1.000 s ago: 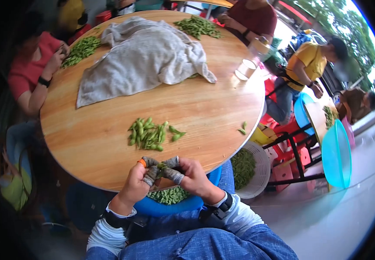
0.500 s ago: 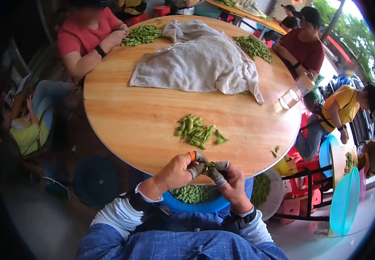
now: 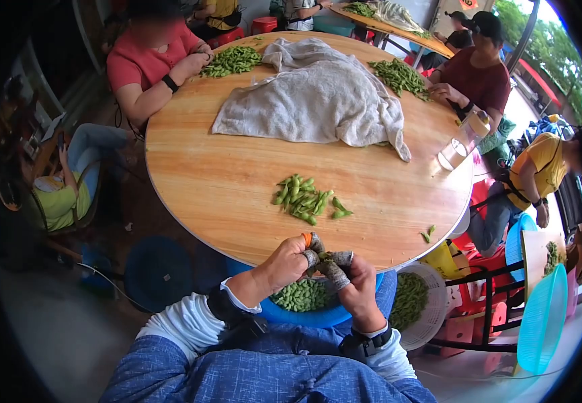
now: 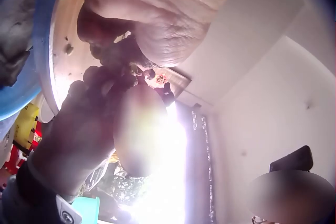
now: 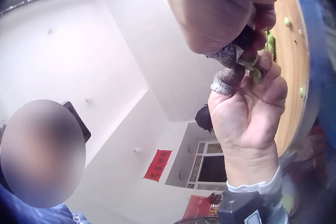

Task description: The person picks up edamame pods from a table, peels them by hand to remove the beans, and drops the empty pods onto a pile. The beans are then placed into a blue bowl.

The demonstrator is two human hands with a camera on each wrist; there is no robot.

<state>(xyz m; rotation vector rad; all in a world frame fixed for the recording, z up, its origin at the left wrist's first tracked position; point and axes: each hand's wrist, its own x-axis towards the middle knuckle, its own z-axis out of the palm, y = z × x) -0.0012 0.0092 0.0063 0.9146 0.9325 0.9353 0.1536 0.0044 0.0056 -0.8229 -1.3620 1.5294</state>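
Observation:
Both hands meet just over the near edge of the round table point(image 3: 190, 171), fingertips close together. The left hand point(image 3: 283, 266), with grey wraps and an orange band on its fingers, pinches a green pod point(image 5: 256, 75). Opposite it, the right hand point(image 3: 360, 285), also with wrapped thumb and finger, pinches at the same pod. Beyond them on the wood lies a small pile of green pods point(image 3: 302, 199). Below the hands, a blue basin point(image 3: 318, 317) holds shelled green beans point(image 3: 300, 295). In the left wrist view the fingertips are dark and partly hidden.
A grey cloth point(image 3: 311, 101) covers the table's middle, with pod heaps point(image 3: 232, 60) either side. A clear container point(image 3: 453, 154) stands at the right edge. A white basket of pods point(image 3: 432, 305) is right of the knees. Several people sit around.
The head view has swung left, so the table and hands appear farther right than a second ago. Both hands stay together at the table's near edge, with small shifts of the fingers.

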